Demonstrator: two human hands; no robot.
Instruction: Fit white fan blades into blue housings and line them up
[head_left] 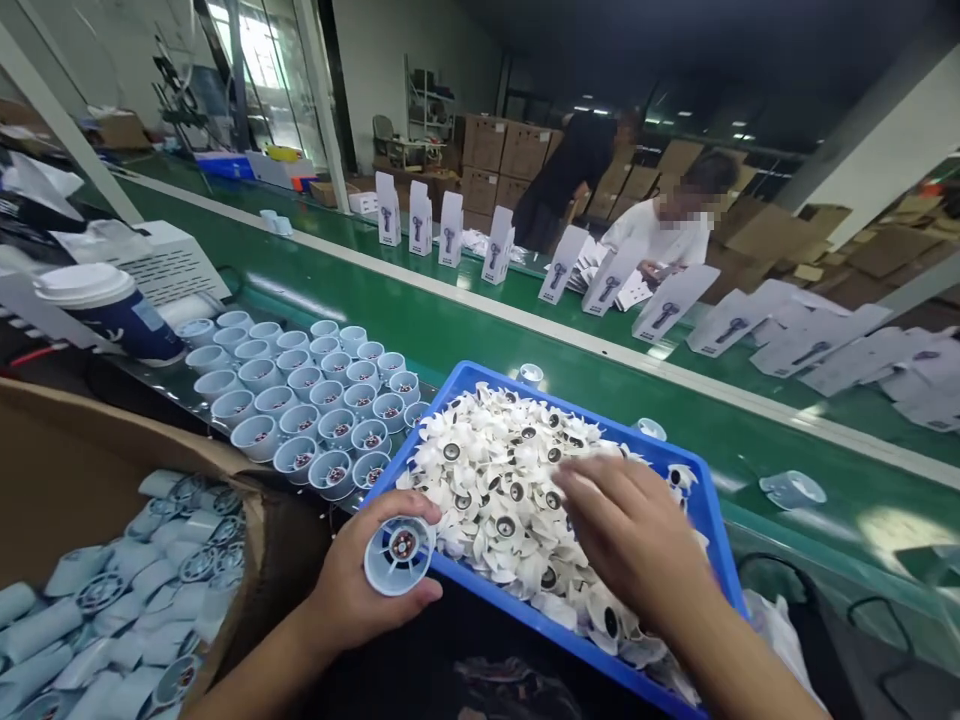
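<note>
My left hand (360,580) is wrapped round a light blue round housing (399,556), its open end facing up with a reddish-brown centre. My right hand (630,520) hovers over or touches white fan blades (495,480) heaped in a blue tray (577,660); its fingertips are blurred, and whether they hold a blade is unclear. Left of the tray, rows of light blue housings (300,418) stand on the bench.
A cardboard box (259,540) of housings fills the lower left. A paper cup (120,310) stands behind it. White boxes (450,230) line the green conveyor (360,270), which carries loose housings (793,490). Two people are beyond it.
</note>
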